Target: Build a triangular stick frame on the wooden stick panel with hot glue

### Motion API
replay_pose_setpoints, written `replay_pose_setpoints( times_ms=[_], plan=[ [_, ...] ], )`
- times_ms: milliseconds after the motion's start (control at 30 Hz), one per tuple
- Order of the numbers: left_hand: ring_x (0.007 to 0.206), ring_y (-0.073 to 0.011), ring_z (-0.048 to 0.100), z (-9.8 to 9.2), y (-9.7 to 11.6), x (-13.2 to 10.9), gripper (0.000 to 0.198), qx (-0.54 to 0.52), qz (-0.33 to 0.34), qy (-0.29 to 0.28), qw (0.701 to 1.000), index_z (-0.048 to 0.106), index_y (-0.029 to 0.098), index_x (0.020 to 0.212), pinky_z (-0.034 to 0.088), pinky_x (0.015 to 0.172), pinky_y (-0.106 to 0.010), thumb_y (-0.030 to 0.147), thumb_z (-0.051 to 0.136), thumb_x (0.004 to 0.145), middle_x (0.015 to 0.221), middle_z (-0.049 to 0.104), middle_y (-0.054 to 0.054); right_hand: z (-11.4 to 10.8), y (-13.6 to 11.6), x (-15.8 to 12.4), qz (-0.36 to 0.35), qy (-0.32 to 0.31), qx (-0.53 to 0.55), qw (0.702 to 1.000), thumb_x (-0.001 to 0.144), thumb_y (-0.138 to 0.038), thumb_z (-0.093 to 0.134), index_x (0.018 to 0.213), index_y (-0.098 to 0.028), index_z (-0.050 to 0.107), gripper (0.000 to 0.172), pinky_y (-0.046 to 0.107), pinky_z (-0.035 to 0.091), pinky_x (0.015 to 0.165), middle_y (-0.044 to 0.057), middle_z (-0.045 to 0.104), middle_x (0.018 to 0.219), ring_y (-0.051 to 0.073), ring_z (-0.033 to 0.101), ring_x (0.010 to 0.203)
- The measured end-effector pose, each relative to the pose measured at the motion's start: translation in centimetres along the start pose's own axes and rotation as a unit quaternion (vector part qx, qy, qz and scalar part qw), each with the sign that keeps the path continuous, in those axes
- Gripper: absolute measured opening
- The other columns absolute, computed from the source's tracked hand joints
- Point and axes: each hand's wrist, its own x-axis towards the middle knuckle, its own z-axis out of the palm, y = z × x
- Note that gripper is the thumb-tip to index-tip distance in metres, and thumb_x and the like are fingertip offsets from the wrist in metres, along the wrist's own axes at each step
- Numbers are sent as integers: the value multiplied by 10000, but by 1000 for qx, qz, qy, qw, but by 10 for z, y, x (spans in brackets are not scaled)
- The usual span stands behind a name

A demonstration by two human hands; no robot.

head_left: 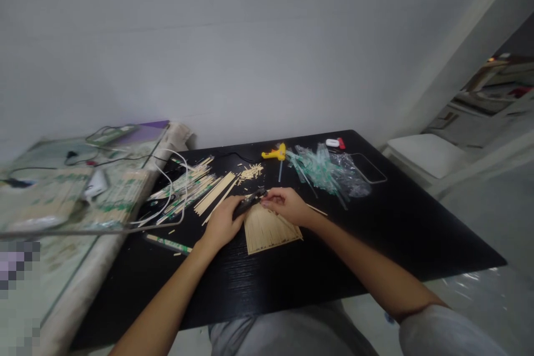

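Observation:
My left hand (223, 221) is closed around a black hand tool (246, 204), whose exact kind is too dark to make out. Its far end meets the fingertips of my right hand (287, 204), which are pinched together. A thin wooden stick (317, 209) runs from those fingers and shows past the right wrist; its middle is hidden by the hand. Beneath both hands lies a flat panel of wooden sticks (271, 231) set side by side, with one stick slanting across its right side.
Loose sticks (214, 193) and a pile of short cut pieces (250, 172) lie behind my left hand. A yellow glue gun (274, 152) stands at the back. Crumpled plastic wrappers (321, 169) are at right. A white cable (184, 194) loops over wrapped chopsticks at left.

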Motion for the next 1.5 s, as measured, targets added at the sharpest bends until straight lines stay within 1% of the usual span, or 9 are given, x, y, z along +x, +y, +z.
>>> replay_pose_setpoints(
  times_ms=[100, 233, 433, 567, 700, 1000, 1300, 1400, 1500],
  plan=[
    [1123, -268, 695, 0, -3, 0, 355, -2, 16, 4, 1000, 633, 199, 1286, 555, 997, -435, 178, 573, 936, 1234, 723, -112, 4, 1, -2, -14, 19, -35, 999, 847, -430, 725, 818, -181, 680, 255, 247, 429, 564, -13, 626, 662, 121, 540, 591],
    [1243, -275, 650, 1, -3, 0, 479, -6, 29, 10, 1000, 579, 197, 1387, 520, 1087, -481, 112, 551, 917, 1342, 678, -133, 10, -3, -8, -18, -2, -30, 999, 931, -440, 617, 851, -214, 569, 244, 257, 438, 539, -33, 575, 649, 133, 552, 548],
    [1341, -280, 589, -2, 2, 2, 572, 1, 52, 48, 997, 508, 189, 1470, 489, 1142, -506, 65, 510, 912, 1436, 615, -154, 19, -17, -17, -124, 64, -134, 981, 1017, -340, 509, 843, -226, 507, 207, 285, 397, 646, -32, 503, 689, 152, 509, 659],
    [1341, -280, 594, -2, 2, 1, 583, -1, 61, 52, 997, 503, 199, 1480, 492, 1143, -514, 55, 503, 915, 1437, 619, -150, 25, -15, -18, -98, 55, -78, 991, 1011, -364, 522, 857, -230, 510, 205, 278, 359, 610, -48, 452, 659, 151, 471, 635],
    [1362, -284, 582, -2, 2, 2, 639, 3, 65, 50, 997, 478, 200, 1509, 485, 1154, -520, 29, 497, 894, 1461, 604, -157, 28, -8, -18, -77, 73, -50, 993, 1004, -412, 529, 843, -235, 507, 241, 277, 340, 585, -49, 442, 654, 145, 439, 604],
    [1432, -282, 524, -2, 2, 2, 695, 17, 82, 54, 995, 429, 210, 1561, 445, 1193, -533, -1, 470, 900, 1533, 548, -163, 28, -11, -19, -94, 102, -91, 986, 997, -406, 536, 850, -225, 572, 236, 290, 404, 685, 4, 585, 772, 170, 532, 710],
    [1430, -275, 522, 4, 3, -2, 673, -1, 90, 59, 994, 440, 206, 1546, 440, 1192, -516, 16, 476, 901, 1521, 553, -163, 24, -11, -19, -26, 25, 49, 998, 962, -567, 542, 768, -220, 543, 398, 264, 299, 522, -57, 384, 597, 119, 345, 536],
    [1393, -274, 555, 2, 4, -2, 585, -15, 73, 70, 995, 472, 198, 1508, 450, 1177, -501, 76, 490, 936, 1486, 584, -159, 26, -11, -20, -30, 4, 45, 999, 944, -536, 591, 856, -201, 616, 347, 256, 354, 547, -31, 498, 673, 120, 422, 581],
    [1282, -276, 626, -4, 6, -1, 427, -24, 25, 83, 996, 549, 192, 1407, 488, 1118, -478, 175, 508, 982, 1373, 654, -149, 27, -8, -19, -55, 4, 28, 998, 939, -472, 625, 928, -195, 670, 280, 286, 489, 703, 34, 664, 851, 161, 597, 755]
  ],
)
